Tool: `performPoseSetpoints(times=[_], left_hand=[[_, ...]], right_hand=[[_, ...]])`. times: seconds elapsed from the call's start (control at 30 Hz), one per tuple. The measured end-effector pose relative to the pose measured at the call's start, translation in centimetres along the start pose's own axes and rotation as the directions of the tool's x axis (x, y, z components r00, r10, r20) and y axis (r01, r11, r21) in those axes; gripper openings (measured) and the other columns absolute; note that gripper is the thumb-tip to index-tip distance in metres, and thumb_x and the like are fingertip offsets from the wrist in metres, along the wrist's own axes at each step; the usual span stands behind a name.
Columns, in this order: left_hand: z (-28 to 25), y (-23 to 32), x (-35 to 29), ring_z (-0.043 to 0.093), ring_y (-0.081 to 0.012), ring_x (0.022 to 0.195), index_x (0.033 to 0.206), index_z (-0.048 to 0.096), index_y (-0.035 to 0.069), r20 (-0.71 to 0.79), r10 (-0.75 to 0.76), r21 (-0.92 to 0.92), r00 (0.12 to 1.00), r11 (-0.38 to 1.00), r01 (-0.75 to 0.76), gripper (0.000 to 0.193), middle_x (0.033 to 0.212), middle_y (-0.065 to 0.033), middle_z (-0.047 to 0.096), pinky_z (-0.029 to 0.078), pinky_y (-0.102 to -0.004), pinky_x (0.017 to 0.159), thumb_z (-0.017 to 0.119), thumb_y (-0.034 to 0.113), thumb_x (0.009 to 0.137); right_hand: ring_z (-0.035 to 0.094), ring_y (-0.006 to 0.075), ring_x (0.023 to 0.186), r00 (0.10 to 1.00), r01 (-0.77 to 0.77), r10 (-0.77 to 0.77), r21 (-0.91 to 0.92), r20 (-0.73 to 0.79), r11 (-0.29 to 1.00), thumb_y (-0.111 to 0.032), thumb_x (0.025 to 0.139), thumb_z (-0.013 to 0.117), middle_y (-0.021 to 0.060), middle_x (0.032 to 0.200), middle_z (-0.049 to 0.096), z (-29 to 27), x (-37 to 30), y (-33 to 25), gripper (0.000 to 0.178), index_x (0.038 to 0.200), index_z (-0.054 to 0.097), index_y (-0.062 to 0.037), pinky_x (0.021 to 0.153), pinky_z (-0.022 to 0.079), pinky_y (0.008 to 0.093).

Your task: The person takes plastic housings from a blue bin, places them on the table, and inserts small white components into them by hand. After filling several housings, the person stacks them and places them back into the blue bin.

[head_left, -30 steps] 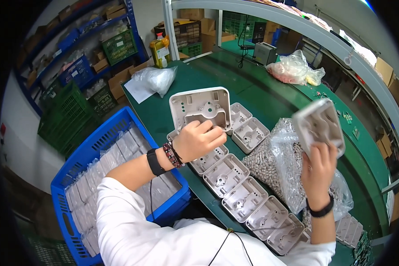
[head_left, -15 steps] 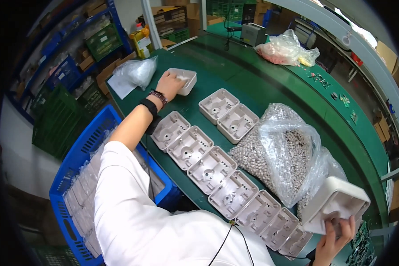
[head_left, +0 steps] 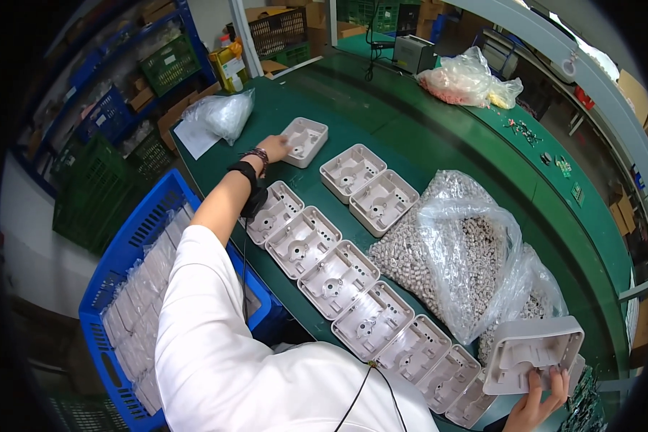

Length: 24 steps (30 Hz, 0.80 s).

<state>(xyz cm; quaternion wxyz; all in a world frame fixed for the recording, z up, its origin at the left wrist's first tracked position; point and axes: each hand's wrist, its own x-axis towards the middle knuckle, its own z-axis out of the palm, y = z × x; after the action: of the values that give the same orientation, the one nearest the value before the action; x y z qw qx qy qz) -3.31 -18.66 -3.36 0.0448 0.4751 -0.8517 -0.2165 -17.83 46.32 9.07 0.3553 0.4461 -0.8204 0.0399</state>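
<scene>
Far along the green table, my left hand [head_left: 275, 147] grips the near left edge of a light grey plastic box housing [head_left: 307, 142], which sits open side up. At the lower right, my right hand [head_left: 540, 405] holds a second box housing [head_left: 536, 351] raised and tilted, its hollow side toward me and my fingertips inside its lower wall. Between my hands, several like housings [head_left: 337, 279] stand in a slanting row along the table's near edge, open side up. Two more housings [head_left: 383, 202] stand side by side beyond the row.
A clear bag of small grey parts [head_left: 446, 245] leans beside the housings. At my left stands a blue crate [head_left: 101, 338] of wrapped pieces. A plastic bag [head_left: 219, 115] lies on white paper at the far left corner. Dark small pieces [head_left: 587, 410] lie at lower right.
The housing at my left hand has shifted slightly right, and that hand has moved from over it to its left edge. My right hand has lowered and turned its housing.
</scene>
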Motion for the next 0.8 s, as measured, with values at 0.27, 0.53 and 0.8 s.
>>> performPoseSetpoints(times=[0.27,0.53,0.8], left_hand=[[1.6,2.6,-0.3,0.042,-0.0332,0.119,0.127,0.043,0.007,0.117,0.304,0.081,0.945,0.946,-0.314,0.052,0.129,-0.0178,0.044,0.034,-0.0368,0.101,0.058,0.025,0.081],[-1.7,17.7,-15.9,0.046,-0.0298,0.112,0.112,0.052,0.005,-0.429,0.799,-0.032,0.422,0.453,-0.891,0.037,0.118,-0.0133,0.05,0.035,-0.0369,0.096,0.057,0.028,0.084],[2.0,19.3,-29.3,0.052,-0.0261,0.101,0.099,0.058,0.013,-0.236,0.968,0.109,0.089,0.117,-0.987,0.04,0.117,-0.0135,0.051,0.04,-0.0415,0.088,0.065,0.034,0.066]], right_hand=[[0.053,0.0293,0.103,0.997,0.062,-0.068,0.132,0.042,0.989,-0.006,0.083,0.057,0.0092,0.104,0.057,0.6,1.2,-1.2,0.013,0.088,0.067,-0.0142,0.086,0.041,0.0407],[0.051,0.0305,0.098,0.939,0.215,-0.274,0.269,0.206,0.939,-0.005,0.067,0.056,0.0097,0.09,0.053,1.4,5.7,-4.2,0.018,0.086,0.058,-0.0054,0.079,0.041,0.0421],[0.051,0.0242,0.083,0.864,0.423,-0.488,0.348,0.121,0.836,-0.01,0.063,0.057,0.0062,0.081,0.05,1.5,9.8,-9.4,0.023,0.085,0.06,-0.0065,0.068,0.042,0.0357]])
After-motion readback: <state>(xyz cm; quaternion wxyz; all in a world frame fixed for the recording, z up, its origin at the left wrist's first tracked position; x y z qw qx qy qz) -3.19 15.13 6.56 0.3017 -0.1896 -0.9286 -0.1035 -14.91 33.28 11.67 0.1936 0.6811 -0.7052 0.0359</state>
